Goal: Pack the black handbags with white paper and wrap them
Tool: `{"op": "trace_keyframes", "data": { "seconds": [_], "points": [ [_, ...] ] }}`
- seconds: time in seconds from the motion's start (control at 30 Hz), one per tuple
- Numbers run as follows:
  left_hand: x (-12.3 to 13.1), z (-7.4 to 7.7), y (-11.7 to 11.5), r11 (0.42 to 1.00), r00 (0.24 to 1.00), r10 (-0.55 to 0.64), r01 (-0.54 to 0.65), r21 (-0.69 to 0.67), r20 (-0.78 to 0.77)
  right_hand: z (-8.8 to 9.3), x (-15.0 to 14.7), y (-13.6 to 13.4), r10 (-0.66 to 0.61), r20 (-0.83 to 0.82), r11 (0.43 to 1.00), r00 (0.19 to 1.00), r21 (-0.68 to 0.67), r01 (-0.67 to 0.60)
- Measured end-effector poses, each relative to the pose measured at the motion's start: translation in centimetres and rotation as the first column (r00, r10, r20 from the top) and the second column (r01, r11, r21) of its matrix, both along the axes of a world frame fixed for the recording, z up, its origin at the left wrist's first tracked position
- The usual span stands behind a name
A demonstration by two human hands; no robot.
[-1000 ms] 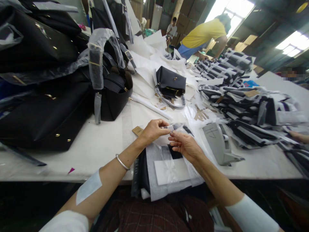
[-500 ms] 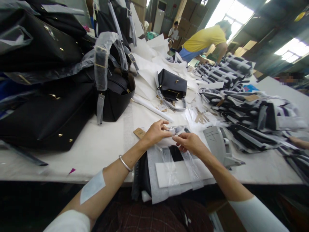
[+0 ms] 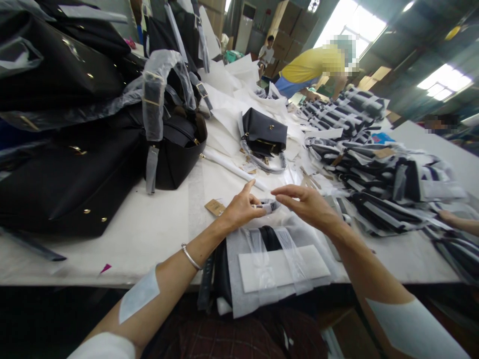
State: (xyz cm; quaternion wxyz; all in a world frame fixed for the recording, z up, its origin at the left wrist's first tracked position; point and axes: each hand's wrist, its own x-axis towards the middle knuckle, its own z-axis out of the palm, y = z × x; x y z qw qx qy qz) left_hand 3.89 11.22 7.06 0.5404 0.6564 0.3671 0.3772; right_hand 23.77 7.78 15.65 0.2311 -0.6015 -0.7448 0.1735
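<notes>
In front of me a dark bag wrapped in white tissue (image 3: 234, 269) lies at the table's near edge, with a white foam sheet (image 3: 303, 267) and clear plastic strips over it. My left hand (image 3: 242, 205) pinches the plastic-wrapped bag handle (image 3: 270, 204) at the bag's far side, its index finger pointing up. My right hand (image 3: 309, 205) hovers just right of the handle, fingers and thumb apart, holding nothing. A brown paper tag (image 3: 214, 207) lies left of the wrapped bag. Behind my right forearm a grey tape dispenser (image 3: 340, 205) is partly hidden.
Large black bags (image 3: 67, 179) are piled on the left. A small black handbag (image 3: 264, 130) sits on white paper farther back. Stacks of wrapped black pieces (image 3: 389, 179) fill the right side. A person in a yellow top (image 3: 316, 62) bends over the far end; another person's hand (image 3: 454, 219) shows at right.
My right hand has left the wrapped handle and moved right and slightly up, its fingers opening and its forearm now covering more of the tape dispenser. My left hand keeps its pinch.
</notes>
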Motion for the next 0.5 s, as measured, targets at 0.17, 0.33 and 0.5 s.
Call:
{"op": "trace_keyframes", "data": {
  "seconds": [0.17, 0.33, 0.5],
  "points": [
    [-0.1, 0.5, -0.5, 0.999, 1.000, -0.005, 0.005, 0.038, -0.010, -0.7, -0.8, 2.9, -0.141, 0.122, 0.972, 0.982, -0.172, 0.161],
    [-0.1, 0.7, -0.8, 0.996, 0.997, 0.015, -0.007, 0.091, -0.082, -1.3, -0.5, 4.0, -0.109, -0.200, 0.969, 0.974, -0.241, 0.059],
    [-0.1, 0.6, -0.9, 0.994, 0.995, 0.027, -0.016, 0.106, -0.098, -1.2, -0.8, 4.0, -0.007, -0.365, 0.992, 0.931, -0.121, -0.040]
  ]
}}
